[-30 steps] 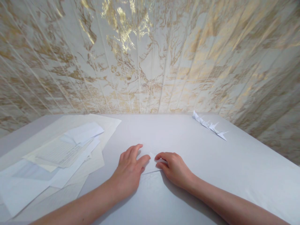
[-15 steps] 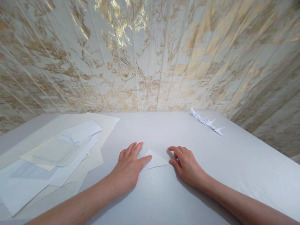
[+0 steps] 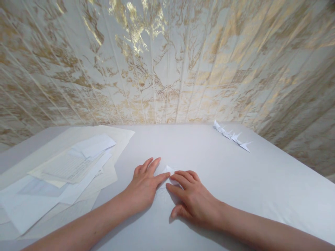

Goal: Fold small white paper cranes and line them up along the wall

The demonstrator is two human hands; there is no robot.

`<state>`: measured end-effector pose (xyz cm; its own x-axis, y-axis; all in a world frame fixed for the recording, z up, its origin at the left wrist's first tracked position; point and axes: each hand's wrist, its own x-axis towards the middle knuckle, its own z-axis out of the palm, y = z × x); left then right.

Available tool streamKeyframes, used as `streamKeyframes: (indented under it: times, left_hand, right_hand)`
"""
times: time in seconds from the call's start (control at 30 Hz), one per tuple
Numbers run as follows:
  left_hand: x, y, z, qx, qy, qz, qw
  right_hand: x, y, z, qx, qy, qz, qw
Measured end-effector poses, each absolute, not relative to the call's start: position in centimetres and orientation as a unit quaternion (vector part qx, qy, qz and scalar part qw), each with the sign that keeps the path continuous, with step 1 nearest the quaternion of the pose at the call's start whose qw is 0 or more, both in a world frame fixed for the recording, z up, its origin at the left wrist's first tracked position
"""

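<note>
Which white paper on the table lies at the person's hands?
The small folded paper at the centre, between the left hand and right hand. The sheets piled at left and folded figures at right lie apart from both hands.

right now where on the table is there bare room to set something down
Bare tabletop lies between the right hand and the folded paper figures, and beyond the left hand toward the patterned backdrop. It is crowded at left, under loose papers, and between the hands, around the small white paper.
</note>
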<state>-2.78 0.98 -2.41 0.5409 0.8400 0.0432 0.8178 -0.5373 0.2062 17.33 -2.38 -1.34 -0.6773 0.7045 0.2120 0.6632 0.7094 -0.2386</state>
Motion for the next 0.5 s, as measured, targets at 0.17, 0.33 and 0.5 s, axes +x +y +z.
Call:
streamKeyframes:
  times: [0.17, 0.33, 0.5]
  left_hand:
    - [-2.7, 1.0, -2.1, 0.872, 0.480, 0.049, 0.081]
    - [-2.8, 0.9, -2.2, 0.876, 0.472, 0.060, 0.076]
    - [-2.8, 0.9, -2.5, 0.880, 0.464, 0.072, 0.064]
  right_hand:
    - [19.8, -2.4, -1.0, -0.409, -0.903, 0.020, 0.131]
    - [21.1, -2.2, -0.1, -0.446, -0.887, -0.021, 0.120]
    - [19.0, -2.0, -0.8, -0.387, -0.903, 0.009, 0.187]
